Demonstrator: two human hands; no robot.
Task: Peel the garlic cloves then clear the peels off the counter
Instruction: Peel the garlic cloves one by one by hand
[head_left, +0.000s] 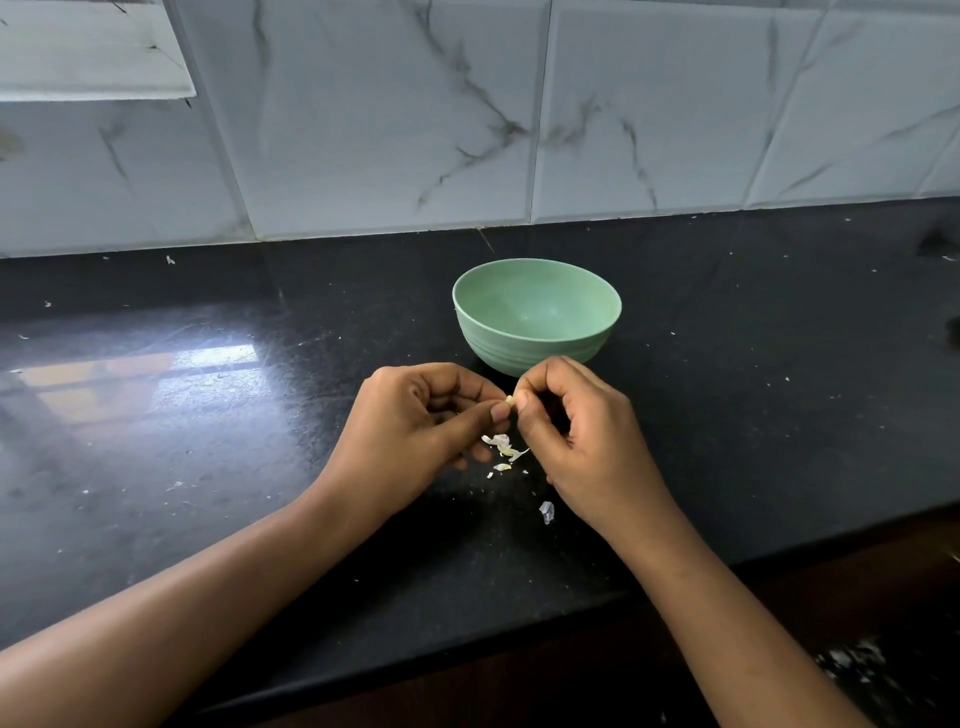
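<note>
Black glossy stone of the bench is being caught by a window reflection at its left and is being shown dotted with pale crumbs. A small garlic clove is being pinched between both hands, just above the bench and just in front of a green bowl. The left hand is being curled in, thumb tip pressed against the clove's near side. The right hand is being closed on it from the other side with thumb and forefinger. Only the clove's pale tip is being shown, the rest being covered by fingers. A loose cluster of peels is lying on the bench directly under the hands. One more peel scrap is lying nearer the bench edge, beside the right wrist. The bowl is standing upright, well clear of the bench edge. White marbled wall tiles are being seen behind it.
</note>
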